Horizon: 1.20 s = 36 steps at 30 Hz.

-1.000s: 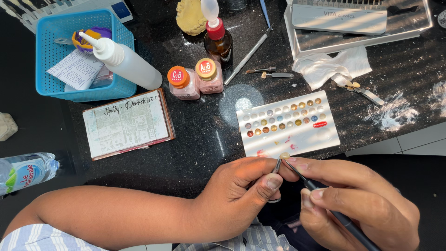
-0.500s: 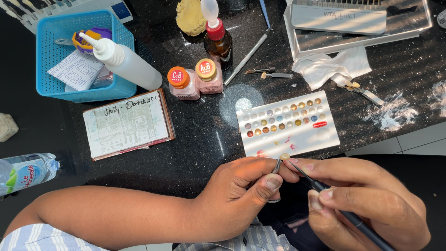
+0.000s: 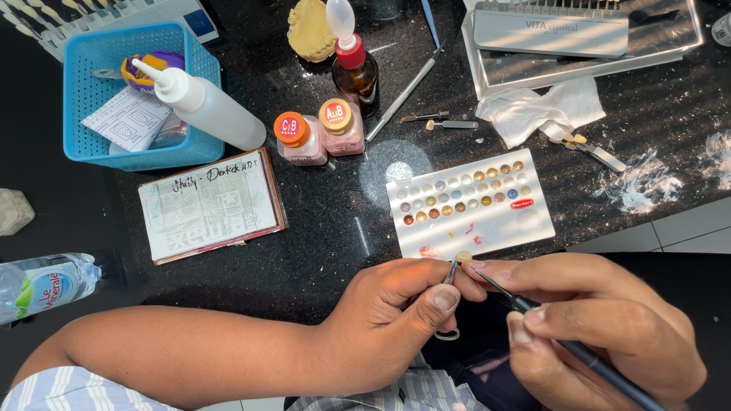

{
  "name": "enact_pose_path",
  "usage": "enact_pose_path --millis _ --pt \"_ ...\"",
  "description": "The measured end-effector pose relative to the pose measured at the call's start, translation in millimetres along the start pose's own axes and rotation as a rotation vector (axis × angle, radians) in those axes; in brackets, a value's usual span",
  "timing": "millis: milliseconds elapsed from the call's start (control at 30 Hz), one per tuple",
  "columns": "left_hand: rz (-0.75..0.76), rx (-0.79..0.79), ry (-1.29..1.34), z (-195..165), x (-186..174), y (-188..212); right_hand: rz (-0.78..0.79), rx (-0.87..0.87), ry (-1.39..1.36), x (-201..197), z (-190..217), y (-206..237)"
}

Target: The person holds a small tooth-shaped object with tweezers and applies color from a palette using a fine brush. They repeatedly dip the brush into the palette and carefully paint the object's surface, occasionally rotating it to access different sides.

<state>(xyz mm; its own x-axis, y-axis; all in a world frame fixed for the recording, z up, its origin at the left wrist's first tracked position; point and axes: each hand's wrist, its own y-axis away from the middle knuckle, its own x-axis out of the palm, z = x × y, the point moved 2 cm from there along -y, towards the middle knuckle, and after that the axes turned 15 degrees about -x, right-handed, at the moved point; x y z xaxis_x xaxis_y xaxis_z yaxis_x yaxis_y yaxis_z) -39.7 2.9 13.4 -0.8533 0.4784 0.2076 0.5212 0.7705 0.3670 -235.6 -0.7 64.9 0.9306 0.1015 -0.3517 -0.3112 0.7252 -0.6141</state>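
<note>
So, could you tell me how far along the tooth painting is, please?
Palette already shows red smears, so colour is mixed. In hand: left hand holds a tooth on a clamp; right hand points a brush at it. How much remains, I cannot tell.

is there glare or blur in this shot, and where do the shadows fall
Head view: hard sunlight from the right, striped shadows across the black counter; a bright round glint beside the white palette; tissue nearly blown out. The left hand, right hand, tweezers and brush look sharp, no motion blur.
</note>
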Motion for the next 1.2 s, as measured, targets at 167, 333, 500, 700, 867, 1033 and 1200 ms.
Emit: enact_pose_path --millis 167,333,500,700,867,1033,1200 --pt "0.003 -0.008 -0.001 -0.4 0.8 -0.1 0.035 -0.025 0.049 -2.4 -3.2 -3.1" --pt "-0.001 0.005 -0.019 -1.0 1.1 0.2 -0.024 0.022 0.007 -1.8 1.6 -0.1" --pt "0.016 -0.012 0.012 -0.7 -0.1 -0.4 0.006 0.005 0.046 1.2 2.9 1.4" --pt "0.006 0.004 -0.036 -2.1 -1.1 -1.1 0.018 0.061 0.050 0.8 5.1 4.9" --pt "-0.018 0.003 -0.070 -3.6 -0.7 -1.9 0.040 0.006 0.091 2.8 3.6 6.6" --pt "-0.044 0.125 -0.173 -6.9 -3.4 -1.2 0.070 0.091 0.103 0.9 6.0 6.1" --pt "-0.069 0.117 -0.219 -6.6 -2.9 -1.2 0.067 0.071 0.171 5.1 9.2 7.0"
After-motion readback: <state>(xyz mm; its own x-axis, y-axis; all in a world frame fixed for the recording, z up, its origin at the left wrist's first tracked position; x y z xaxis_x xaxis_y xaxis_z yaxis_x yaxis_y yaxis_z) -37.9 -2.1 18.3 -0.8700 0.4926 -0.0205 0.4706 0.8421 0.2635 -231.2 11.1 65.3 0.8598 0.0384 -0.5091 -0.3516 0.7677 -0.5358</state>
